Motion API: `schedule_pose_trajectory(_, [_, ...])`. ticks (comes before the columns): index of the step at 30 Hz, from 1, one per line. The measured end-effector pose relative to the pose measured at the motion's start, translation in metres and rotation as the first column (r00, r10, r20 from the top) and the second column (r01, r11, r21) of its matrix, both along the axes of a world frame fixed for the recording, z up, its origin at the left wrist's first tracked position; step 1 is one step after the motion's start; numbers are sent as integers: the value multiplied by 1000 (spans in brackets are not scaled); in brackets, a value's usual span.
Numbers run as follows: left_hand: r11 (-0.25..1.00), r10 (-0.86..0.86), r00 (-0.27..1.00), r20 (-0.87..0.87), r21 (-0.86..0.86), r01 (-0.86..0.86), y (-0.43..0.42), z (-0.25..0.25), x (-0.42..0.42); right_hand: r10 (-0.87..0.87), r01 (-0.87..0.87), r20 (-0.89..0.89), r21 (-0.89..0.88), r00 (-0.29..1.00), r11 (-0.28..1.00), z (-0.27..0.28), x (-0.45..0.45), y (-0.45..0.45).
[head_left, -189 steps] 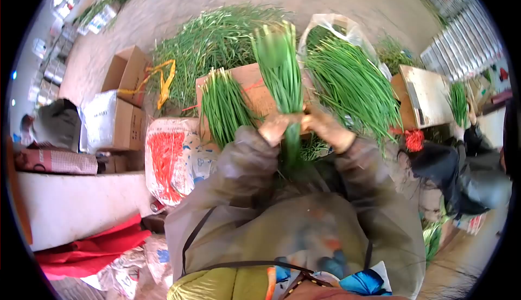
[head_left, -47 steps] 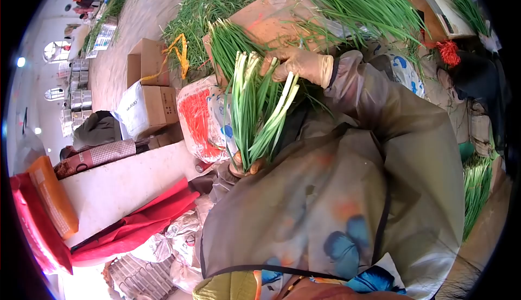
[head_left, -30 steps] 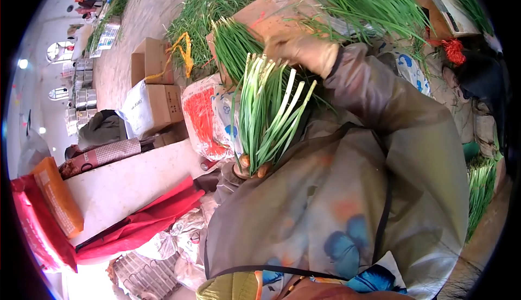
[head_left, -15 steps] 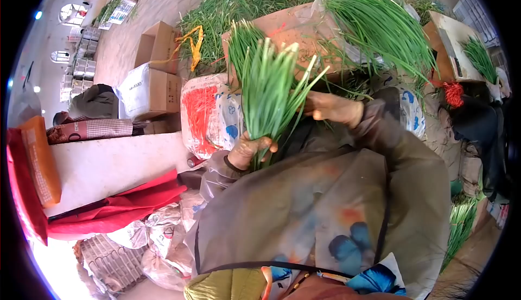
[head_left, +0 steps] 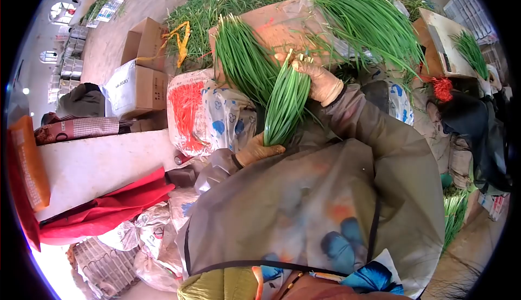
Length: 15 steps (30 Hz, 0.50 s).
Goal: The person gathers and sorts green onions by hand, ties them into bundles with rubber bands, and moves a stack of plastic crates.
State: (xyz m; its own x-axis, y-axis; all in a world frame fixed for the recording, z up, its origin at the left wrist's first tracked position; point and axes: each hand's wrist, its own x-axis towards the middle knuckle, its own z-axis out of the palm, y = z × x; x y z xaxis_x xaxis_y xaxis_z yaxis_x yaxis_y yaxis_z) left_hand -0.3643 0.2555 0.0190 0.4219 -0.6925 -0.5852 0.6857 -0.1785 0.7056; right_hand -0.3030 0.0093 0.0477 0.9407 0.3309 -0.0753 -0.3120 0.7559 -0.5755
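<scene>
A bunch of long green stalks (head_left: 285, 102) with pale cut ends is held between my hands in front of the apron. My left hand (head_left: 257, 149) is wrapped round its lower, green part. Near the pale ends at the top, my right hand (head_left: 320, 80) grips the bunch with bent fingers. Just behind, another green bunch (head_left: 242, 61) lies on the brown board (head_left: 271, 22). A larger pile of green stalks (head_left: 369, 23) rests at the board's right side, partly over clear plastic.
Red ties (head_left: 188, 110) lie on a printed sack at left. Beyond are cardboard boxes (head_left: 149, 88), a yellow strap (head_left: 183, 43) and heaped greens (head_left: 228, 1). A white surface (head_left: 108, 161) stands at left. At right are a board (head_left: 448, 45) and a co-worker's dark-clothed legs (head_left: 472, 121).
The bunch has tilted, and its stalks are closer together. My right hand has gone from beside it to gripping its pale end. The view has shifted slightly.
</scene>
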Motion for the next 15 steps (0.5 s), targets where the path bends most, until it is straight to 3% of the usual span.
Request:
schedule_pose_trajectory(3, [995,-66,990,-126,-81,56,-2,12,8,-154,157,31,-219,988,963,22,4,-6])
schedule_pose_trajectory(4, [994,-73,990,-123,-91,62,-4,25,12,-126,141,79,-218,989,966,35,11,-15])
schedule_pose_trajectory(6, [945,77,967,244,-326,7,-3,51,24,-220,270,230,-220,948,937,74,21,-38])
schedule_pose_trajectory(8, [928,328,742,584,-345,-138,15,56,52,-287,605,608,-416,740,679,114,35,-64])
schedule_pose_trajectory(9, [907,419,670,613,-322,-272,17,72,62,-217,602,629,-499,746,623,123,44,-71])
schedule_pose_trajectory(10, [864,497,586,640,-302,-403,16,97,69,-215,593,663,-416,717,690,119,57,-77])
schedule_pose_trajectory(12, [811,576,495,651,-378,-446,12,131,82,-36,528,682,-531,731,663,136,57,-74])
schedule_pose_trajectory(13, [880,394,282,875,-270,-391,10,147,95,-4,501,681,-535,733,680,144,53,-67])
schedule_pose_trajectory(15, [930,350,337,874,-281,-237,-10,172,102,67,421,637,-580,768,698,153,49,-53])
